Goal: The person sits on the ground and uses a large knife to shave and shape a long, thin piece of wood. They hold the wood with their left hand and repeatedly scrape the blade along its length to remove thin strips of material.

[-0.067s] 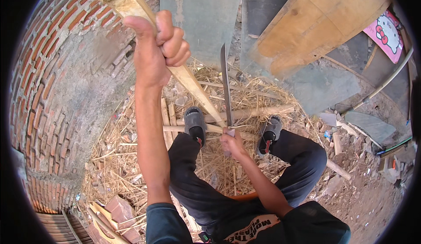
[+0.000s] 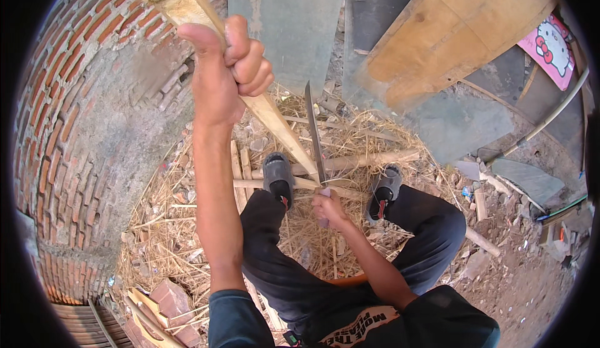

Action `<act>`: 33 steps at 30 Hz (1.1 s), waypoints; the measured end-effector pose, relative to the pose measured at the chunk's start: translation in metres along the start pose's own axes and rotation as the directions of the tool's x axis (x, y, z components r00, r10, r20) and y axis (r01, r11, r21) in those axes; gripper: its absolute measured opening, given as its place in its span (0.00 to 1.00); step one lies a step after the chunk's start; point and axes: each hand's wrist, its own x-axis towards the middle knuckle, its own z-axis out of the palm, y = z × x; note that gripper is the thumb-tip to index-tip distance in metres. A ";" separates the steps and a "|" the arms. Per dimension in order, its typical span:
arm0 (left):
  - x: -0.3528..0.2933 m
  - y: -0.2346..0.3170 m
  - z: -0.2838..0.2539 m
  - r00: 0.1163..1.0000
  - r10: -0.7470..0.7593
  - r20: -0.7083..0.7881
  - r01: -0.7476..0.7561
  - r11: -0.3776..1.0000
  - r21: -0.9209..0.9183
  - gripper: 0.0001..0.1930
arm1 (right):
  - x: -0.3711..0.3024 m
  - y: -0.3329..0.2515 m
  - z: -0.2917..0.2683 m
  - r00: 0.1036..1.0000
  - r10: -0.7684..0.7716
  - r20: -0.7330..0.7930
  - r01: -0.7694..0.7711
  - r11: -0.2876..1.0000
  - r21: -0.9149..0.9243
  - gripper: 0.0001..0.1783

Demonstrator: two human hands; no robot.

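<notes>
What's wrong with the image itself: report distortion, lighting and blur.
Head view: fisheye curvature bows the brick wall at the left, and black fills the corners; head view: bright, fairly even light, no strong glare; head view: a hazy patch softens the lower end of the brown board, while the left hand and its wooden stake look reasonably crisp.

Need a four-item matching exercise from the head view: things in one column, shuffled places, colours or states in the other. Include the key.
Things
1. left hand
2. right hand
3. brick wall
4. cartoon panel

Descriptions
A. pink, at the picture's upper right
B. gripping the machete by its handle
C. along the picture's left side
D. closed around the wooden stake, near its thick end

Pairs: 1-D, 2-B, 3-C, 4-A
</notes>
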 end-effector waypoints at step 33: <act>-0.001 0.003 0.004 0.995 0.019 -0.097 -0.011 0.996 0.088 0.36 | -0.012 -0.019 -0.003 0.998 -0.050 0.028 0.040 0.958 0.283 0.08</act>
